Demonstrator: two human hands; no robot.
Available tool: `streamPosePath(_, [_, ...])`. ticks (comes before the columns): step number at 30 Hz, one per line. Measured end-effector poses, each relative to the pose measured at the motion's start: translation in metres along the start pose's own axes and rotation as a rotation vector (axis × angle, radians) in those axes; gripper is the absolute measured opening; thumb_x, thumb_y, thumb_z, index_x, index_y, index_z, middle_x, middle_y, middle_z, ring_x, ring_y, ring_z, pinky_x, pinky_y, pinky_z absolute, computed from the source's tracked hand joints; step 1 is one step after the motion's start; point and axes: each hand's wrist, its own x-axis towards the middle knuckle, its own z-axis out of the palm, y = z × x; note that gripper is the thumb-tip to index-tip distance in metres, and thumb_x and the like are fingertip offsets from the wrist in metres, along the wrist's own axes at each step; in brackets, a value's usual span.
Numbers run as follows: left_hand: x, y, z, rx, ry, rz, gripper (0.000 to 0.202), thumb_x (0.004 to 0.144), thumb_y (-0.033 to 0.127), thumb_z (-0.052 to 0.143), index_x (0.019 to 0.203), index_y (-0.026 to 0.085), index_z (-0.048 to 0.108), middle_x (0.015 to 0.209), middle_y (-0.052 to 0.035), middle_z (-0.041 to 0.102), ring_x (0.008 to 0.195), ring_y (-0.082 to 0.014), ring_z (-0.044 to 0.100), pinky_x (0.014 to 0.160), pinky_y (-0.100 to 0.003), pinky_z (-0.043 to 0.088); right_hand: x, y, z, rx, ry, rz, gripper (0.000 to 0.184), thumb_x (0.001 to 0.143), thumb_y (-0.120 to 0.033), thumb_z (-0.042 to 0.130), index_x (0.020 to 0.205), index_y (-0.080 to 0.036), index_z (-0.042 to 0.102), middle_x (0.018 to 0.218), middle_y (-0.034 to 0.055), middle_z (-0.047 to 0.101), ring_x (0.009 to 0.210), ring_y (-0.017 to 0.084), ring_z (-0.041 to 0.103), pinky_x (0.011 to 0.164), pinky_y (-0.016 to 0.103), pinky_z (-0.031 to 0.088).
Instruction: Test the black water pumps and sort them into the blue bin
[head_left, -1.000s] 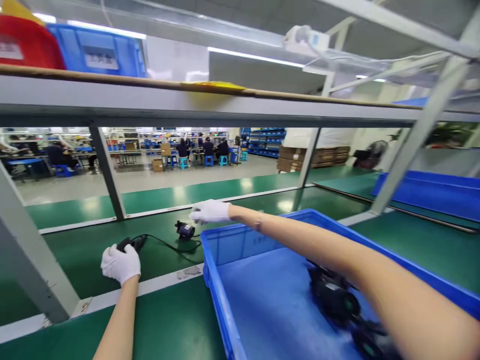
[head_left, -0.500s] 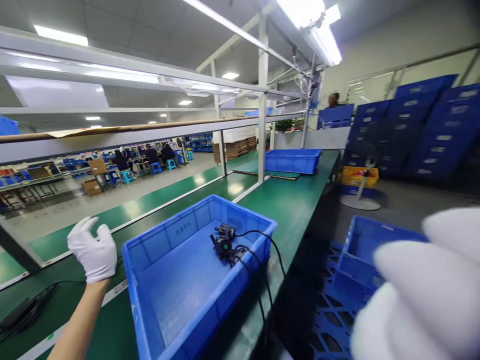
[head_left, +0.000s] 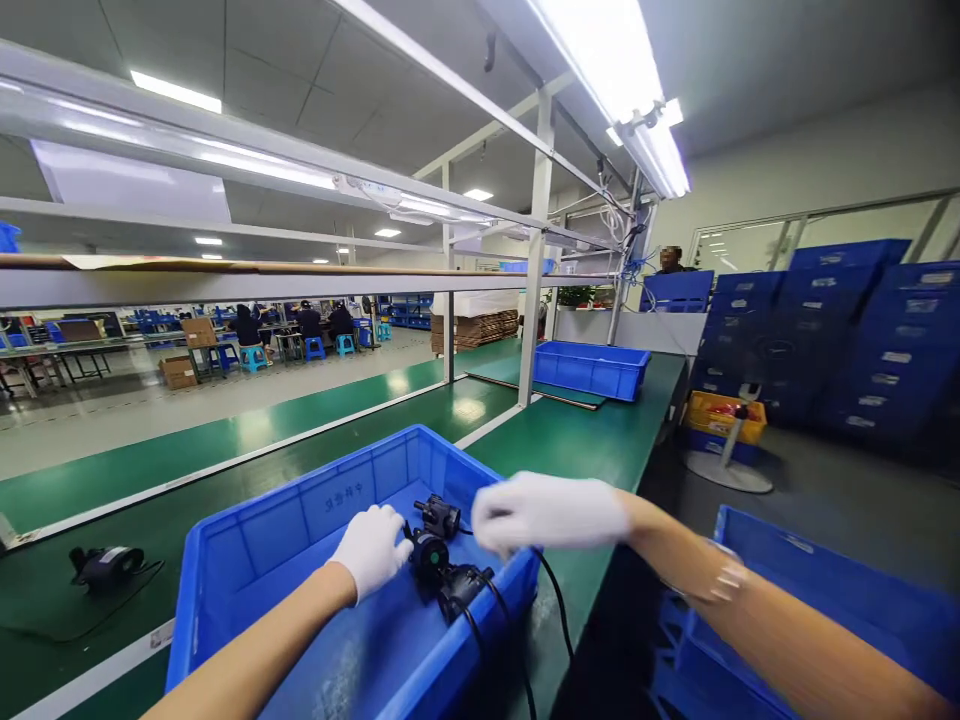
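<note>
A blue plastic bin [head_left: 300, 515] sits on the green bench in front of me. In its far right corner lie black pump units [head_left: 439, 560] with black cords trailing over the rim. My left hand [head_left: 371, 548], in a white glove, reaches into the bin with fingers curled right beside the pumps, touching one. My right hand [head_left: 547, 512], also gloved, hovers just above the bin's right corner over the cords; it is smeared by motion. Another black pump [head_left: 105, 565] with its cord lies on the conveyor belt at the left.
A second blue bin [head_left: 592, 368] stands farther along the bench. Blue crates [head_left: 817, 340] are stacked at the right, with more crates [head_left: 787, 600] on the floor beside me. A steel shelf frame [head_left: 532, 300] runs overhead. Several people sit working at the far left; one person stands behind the crates.
Both hands have left the conveyor, where a pump now lies alone. My view swung right, and both hands moved into the blue bin's far corner by the pumps.
</note>
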Motion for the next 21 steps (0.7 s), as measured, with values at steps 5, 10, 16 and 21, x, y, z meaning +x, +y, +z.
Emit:
streamPosePath(5, [0.001, -0.016, 0.004, -0.086, -0.157, -0.054, 0.042, 0.097, 0.037, 0.049, 0.121, 0.012, 0.074, 0.128, -0.0204, 0.072, 0.122, -0.0404, 0.066, 0.104, -0.054, 0.051, 0.132, 0.03, 0.012, -0.244, -0.034, 0.34, 0.028, 0.103, -0.036, 0.067, 0.118, -0.012, 0.069, 0.119, 0.0093, 0.07, 0.109, 0.023, 0.069, 0.1, 0.046, 0.057])
streamPosePath(10, [0.008, -0.018, 0.003, -0.278, -0.181, -0.097, 0.044, 0.096, 0.038, 0.048, 0.121, 0.012, 0.074, 0.129, -0.0203, 0.071, 0.123, -0.0392, 0.065, 0.107, -0.053, 0.049, 0.184, 0.046, 0.034, -0.246, -0.072, 0.367, 0.027, 0.1, -0.032, 0.072, 0.118, -0.013, 0.069, 0.122, 0.009, 0.069, 0.111, 0.023, 0.068, 0.099, 0.045, 0.058])
streamPosePath(16, [0.01, -0.021, -0.008, -0.656, -0.069, -0.166, 0.044, 0.096, 0.037, 0.046, 0.126, 0.014, 0.067, 0.14, -0.0188, 0.065, 0.134, -0.0345, 0.056, 0.12, -0.049, 0.036, 0.151, 0.053, 0.002, 0.01, 0.176, 0.244, 0.03, 0.107, -0.042, 0.059, 0.107, -0.012, 0.068, 0.092, 0.0026, 0.07, 0.077, 0.014, 0.067, 0.076, 0.031, 0.059])
streamPosePath(21, [0.011, 0.001, -0.027, -1.191, -0.019, -0.124, 0.068, 0.097, 0.064, 0.039, 0.139, 0.012, 0.052, 0.143, -0.0211, 0.06, 0.128, -0.0291, 0.061, 0.115, -0.044, 0.044, 0.075, 0.024, -0.025, 0.273, 0.433, 0.088, 0.035, 0.108, -0.047, 0.052, 0.091, -0.016, 0.056, 0.074, -0.0034, 0.059, 0.058, 0.009, 0.054, 0.06, 0.022, 0.045])
